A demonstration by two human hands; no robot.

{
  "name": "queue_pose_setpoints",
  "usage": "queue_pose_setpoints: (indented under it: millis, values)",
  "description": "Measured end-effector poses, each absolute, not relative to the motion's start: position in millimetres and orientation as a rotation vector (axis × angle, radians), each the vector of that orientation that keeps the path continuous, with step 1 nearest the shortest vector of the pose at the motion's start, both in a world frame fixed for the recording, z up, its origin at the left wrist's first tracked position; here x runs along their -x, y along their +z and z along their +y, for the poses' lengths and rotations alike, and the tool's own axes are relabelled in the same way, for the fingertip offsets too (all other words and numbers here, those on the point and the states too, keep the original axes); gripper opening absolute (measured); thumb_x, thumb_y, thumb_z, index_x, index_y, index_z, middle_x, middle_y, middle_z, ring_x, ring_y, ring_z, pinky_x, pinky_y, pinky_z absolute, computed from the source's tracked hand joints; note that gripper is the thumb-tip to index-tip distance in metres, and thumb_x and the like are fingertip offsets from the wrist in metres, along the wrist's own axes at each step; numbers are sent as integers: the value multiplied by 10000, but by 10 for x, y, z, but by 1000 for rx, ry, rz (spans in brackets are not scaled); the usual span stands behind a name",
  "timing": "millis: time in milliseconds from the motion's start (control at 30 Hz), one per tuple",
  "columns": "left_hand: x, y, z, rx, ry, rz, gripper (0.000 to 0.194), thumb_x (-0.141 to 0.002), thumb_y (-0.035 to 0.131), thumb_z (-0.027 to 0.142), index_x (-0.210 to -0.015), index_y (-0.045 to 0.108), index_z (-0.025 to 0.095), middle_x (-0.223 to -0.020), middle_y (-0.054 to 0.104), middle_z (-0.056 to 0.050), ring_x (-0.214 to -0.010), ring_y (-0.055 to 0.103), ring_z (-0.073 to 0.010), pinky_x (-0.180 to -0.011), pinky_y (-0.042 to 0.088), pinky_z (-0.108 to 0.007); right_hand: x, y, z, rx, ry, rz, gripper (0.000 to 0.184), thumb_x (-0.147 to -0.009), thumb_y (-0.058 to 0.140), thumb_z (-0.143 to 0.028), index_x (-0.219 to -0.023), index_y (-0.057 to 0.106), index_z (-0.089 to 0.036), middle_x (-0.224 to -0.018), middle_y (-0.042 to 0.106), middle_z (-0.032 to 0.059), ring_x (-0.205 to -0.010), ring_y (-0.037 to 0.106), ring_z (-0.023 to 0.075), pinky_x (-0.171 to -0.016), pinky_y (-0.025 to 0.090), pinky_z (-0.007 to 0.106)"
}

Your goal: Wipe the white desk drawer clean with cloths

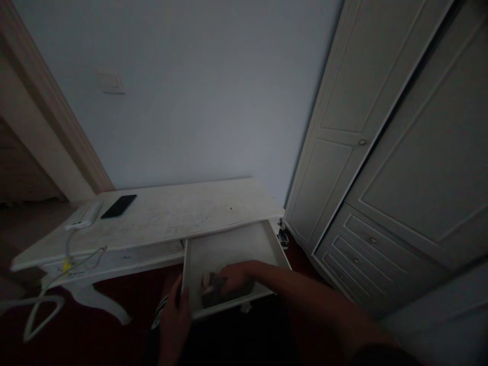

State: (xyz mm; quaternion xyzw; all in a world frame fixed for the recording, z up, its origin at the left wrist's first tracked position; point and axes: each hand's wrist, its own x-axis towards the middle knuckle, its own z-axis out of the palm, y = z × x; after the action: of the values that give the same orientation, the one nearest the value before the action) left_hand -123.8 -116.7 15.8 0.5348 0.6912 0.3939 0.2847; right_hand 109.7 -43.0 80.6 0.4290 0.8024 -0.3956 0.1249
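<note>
A white drawer (229, 254) is pulled out of the white table (213, 201). Inside it, near the front left, my right hand (234, 278) grips a crumpled grey-brown cloth (212, 291) against the drawer's bottom. Dim light and blur hide the cloth's details. At the drawer's left side wall, my left hand (176, 307) holds on near the front corner, fingers and thumb bent around the edge. A small knob (246, 307) sits on the drawer's front.
On the tabletop's left lie a dark phone (119, 206) and a white power strip (84, 215); a pale cable (68, 267) hangs off there. A grey-white wardrobe (335, 152) stands at right, with dark items (282, 238) on the red floor beside the table. A light switch (110, 82) is on the wall.
</note>
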Motion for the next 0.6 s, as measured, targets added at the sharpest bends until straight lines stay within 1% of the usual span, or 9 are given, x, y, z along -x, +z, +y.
queue_pose_setpoints:
  millis: [67,200,233,300,367,400,433,533,600]
  values:
    - [1239,157,-1166,-1430,1070,1841,675,-965,376,638,-1459,568,221,-1491,634,-128,-1385,586,-326,-1164,459,-489,-1423,873,-450,-1291,-1032,2290,283,-762,766,-331,-1008,811,-198,-875,763,-2,-789,721,194,-663,514,251]
    - [1247,160,-1154,-1414,1061,1848,664,-963,383,633,-1445,584,223,-1418,679,-144,-1306,641,-354,-1130,481,-547,-1997,965,-577,-1433,-721,2162,273,-663,815,-339,-883,810,-177,-888,790,76,-838,760,283,-714,564,335]
    - [1250,157,-1150,-1418,1059,1844,665,-962,382,633,-1445,584,222,-1427,673,-148,-1314,635,-359,-1137,473,-557,-2070,969,-628,-1477,-641,2139,276,-653,815,-324,-884,807,-174,-912,795,102,-855,767,304,-741,576,365]
    - [1257,148,-1144,-1430,1063,1836,679,-955,383,637,-1442,584,209,-1474,636,-157,-1367,593,-367,-1166,444,-561,-2116,952,-740,-1564,-480,2132,333,-650,808,-276,-960,798,-154,-1026,791,175,-944,768,353,-833,582,447]
    - [1264,136,-1140,-1434,1063,1835,702,-947,383,648,-1440,582,191,-1489,620,-173,-1383,579,-377,-1172,436,-566,-2078,916,-832,-1636,-338,2163,432,-660,803,-220,-1080,772,-124,-1147,757,243,-1074,736,403,-937,547,537]
    - [1267,131,-1139,-1434,1061,1834,711,-945,382,652,-1441,581,182,-1476,628,-182,-1369,590,-383,-1164,443,-571,-2054,899,-858,-1665,-283,2186,458,-670,799,-194,-1119,758,-112,-1178,742,261,-1131,712,419,-983,517,570]
    - [1271,128,-1139,-1436,1058,1831,717,-943,381,655,-1442,580,179,-1458,641,-186,-1351,604,-385,-1154,453,-574,-2040,885,-864,-1694,-239,2208,446,-695,789,-175,-1135,752,-102,-1191,735,270,-1179,689,425,-1028,483,591]
    - [1278,124,-1141,-1442,1057,1823,718,-943,379,655,-1441,580,178,-1441,652,-187,-1343,611,-389,-1148,458,-578,-2079,876,-742,-1807,-158,2267,284,-821,712,-152,-1092,764,-83,-1190,729,277,-1259,641,409,-1127,394,592]
    - [1281,121,-1141,-1449,1063,1816,710,-946,379,653,-1440,580,185,-1452,646,-179,-1356,602,-381,-1157,453,-571,-2146,891,-554,-1913,-144,2285,217,-865,696,-158,-1052,769,-74,-1178,727,280,-1248,642,392,-1139,388,565]
